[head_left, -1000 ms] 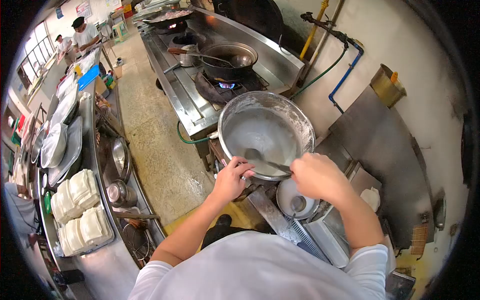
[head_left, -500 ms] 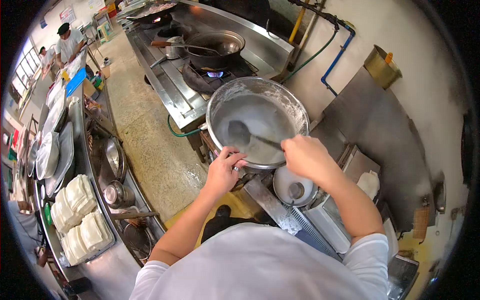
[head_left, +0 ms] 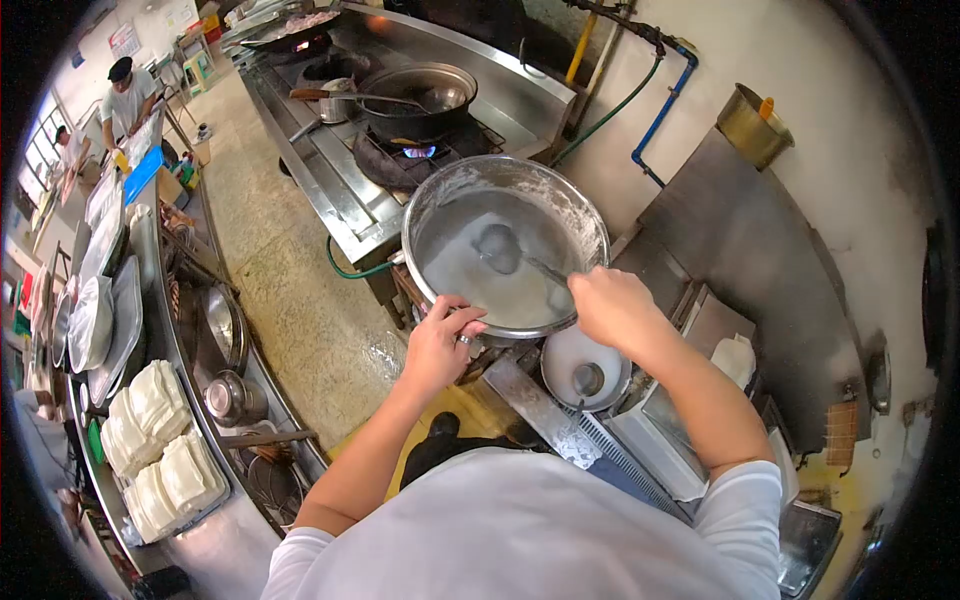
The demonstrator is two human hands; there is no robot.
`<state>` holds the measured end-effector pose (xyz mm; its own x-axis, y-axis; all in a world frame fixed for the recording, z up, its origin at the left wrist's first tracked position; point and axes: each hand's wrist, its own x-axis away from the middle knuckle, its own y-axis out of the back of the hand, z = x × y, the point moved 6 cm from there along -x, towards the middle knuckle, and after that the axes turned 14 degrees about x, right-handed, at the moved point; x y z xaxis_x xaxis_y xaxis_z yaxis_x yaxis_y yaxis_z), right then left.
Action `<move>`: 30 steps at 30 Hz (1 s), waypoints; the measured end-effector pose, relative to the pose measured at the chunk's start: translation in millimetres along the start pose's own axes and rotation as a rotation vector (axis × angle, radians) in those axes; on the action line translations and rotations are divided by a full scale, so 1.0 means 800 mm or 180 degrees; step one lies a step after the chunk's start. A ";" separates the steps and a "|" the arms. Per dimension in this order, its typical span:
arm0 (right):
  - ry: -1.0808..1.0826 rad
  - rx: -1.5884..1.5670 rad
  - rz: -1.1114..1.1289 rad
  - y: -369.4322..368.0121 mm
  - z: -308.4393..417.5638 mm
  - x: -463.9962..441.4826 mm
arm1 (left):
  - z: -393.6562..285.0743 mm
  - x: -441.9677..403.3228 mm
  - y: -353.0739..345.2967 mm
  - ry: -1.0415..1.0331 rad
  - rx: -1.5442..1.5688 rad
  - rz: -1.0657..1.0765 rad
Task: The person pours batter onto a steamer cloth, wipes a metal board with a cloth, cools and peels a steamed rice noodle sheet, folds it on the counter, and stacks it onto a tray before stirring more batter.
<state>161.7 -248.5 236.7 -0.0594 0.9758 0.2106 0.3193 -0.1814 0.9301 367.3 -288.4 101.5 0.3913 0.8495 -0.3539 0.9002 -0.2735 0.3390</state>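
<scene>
A large metal bowl [head_left: 425,282] with cloudy greyish-white liquid [head_left: 470,275] is in front of me. My right hand [head_left: 612,307] is closed round the handle of a ladle [head_left: 498,248], whose round head lies in the liquid near the bowl's middle. At the near left rim, my left hand [head_left: 443,340] grips the edge of the bowl, with a ring on one finger. Just below the big bowl stands a smaller white bowl [head_left: 560,368] holding another ladle [head_left: 588,379].
Beyond the bowl, a wok [head_left: 420,118] with a ladle sits over a lit burner on the steel stove [head_left: 365,222]. White folded stacks [head_left: 150,415] lie on the left counter [head_left: 225,550]. Two other people [head_left: 128,100] stand at the far left.
The ladle head has swung from the near side of the big bowl to its middle, with my right hand still on the handle. The whole view has shifted slightly. My left hand stays at the rim.
</scene>
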 end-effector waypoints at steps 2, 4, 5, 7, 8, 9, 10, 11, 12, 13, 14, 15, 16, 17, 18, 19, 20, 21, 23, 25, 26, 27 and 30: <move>0.0184 0.0237 0.0282 0.021 0.006 0.014 | 0.001 0.000 -0.001 0.0069 0.0017 0.0020; 0.0464 0.0222 0.0432 0.063 0.026 0.036 | 0.000 0.000 -0.002 0.0080 0.0021 0.0027; 0.0594 0.0209 0.0508 0.072 0.034 0.042 | 0.000 0.000 -0.002 0.0057 0.0020 0.0016; 0.0402 0.0007 0.0314 0.058 0.032 0.029 | 0.000 0.001 -0.003 0.0044 0.0060 0.0013; 0.0209 -0.0125 0.0133 0.034 0.026 0.014 | 0.000 0.001 -0.002 0.0053 0.0095 0.0008; 0.0019 -0.0259 -0.0052 0.018 0.021 0.003 | 0.001 0.001 -0.001 0.0063 0.0126 0.0001; 0.0027 -0.0152 -0.0046 0.005 0.016 -0.002 | 0.000 0.001 0.000 0.0102 0.0124 0.0024; 0.0037 -0.0044 -0.0039 -0.005 0.009 -0.004 | -0.001 0.001 0.000 0.0142 0.0123 0.0045; 0.0052 0.0068 -0.0034 -0.008 0.006 -0.006 | -0.002 0.000 0.000 0.0183 0.0122 0.0059; 0.0219 0.0164 0.0127 0.006 0.014 0.000 | -0.001 0.000 0.000 0.0161 0.0112 0.0052; 0.0386 0.0256 0.0292 0.027 0.024 0.014 | 0.000 0.000 0.000 0.0144 0.0100 0.0049; 0.0546 0.0341 0.0459 0.046 0.035 0.025 | 0.001 0.001 -0.001 0.0126 0.0086 0.0055; 0.0569 0.0274 0.0448 0.061 0.041 0.029 | 0.003 0.002 -0.002 0.0108 0.0094 0.0029; 0.0585 0.0204 0.0439 0.073 0.048 0.032 | 0.005 0.002 -0.003 0.0086 0.0105 0.0009; 0.0598 0.0138 0.0432 0.079 0.051 0.034 | 0.006 0.002 -0.004 0.0062 0.0121 -0.0010; 0.0388 0.0022 0.0204 0.069 0.044 0.024 | 0.005 0.001 -0.003 0.0039 0.0092 -0.0011; 0.0178 -0.0098 -0.0024 0.042 0.035 0.007 | 0.002 0.001 -0.002 0.0018 0.0061 -0.0011; -0.0032 -0.0220 -0.0251 0.018 0.025 -0.007 | 0.000 0.001 0.000 -0.0002 0.0028 -0.0007; -0.0019 -0.0062 -0.0167 0.000 0.013 -0.011 | 0.001 0.001 0.001 0.0040 0.0065 0.0014; 0.0102 0.0130 0.0178 0.013 0.015 0.002 | 0.003 0.001 0.000 0.0076 0.0079 0.0010; 0.0247 0.0138 0.0317 0.032 0.022 0.014 | 0.004 0.002 -0.001 0.0088 0.0071 0.0012; 0.0388 0.0146 0.0451 0.061 0.034 0.029 | 0.005 0.002 -0.002 0.0095 0.0063 0.0015; 0.0304 -0.0097 0.0372 0.071 0.043 0.026 | 0.002 0.002 -0.002 -0.0002 -0.0044 -0.0012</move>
<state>211.0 -234.3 284.0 -0.1135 0.9320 0.3443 0.3004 -0.2981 0.9060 366.9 -287.6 99.2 0.3881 0.8502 -0.3558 0.8989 -0.2640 0.3498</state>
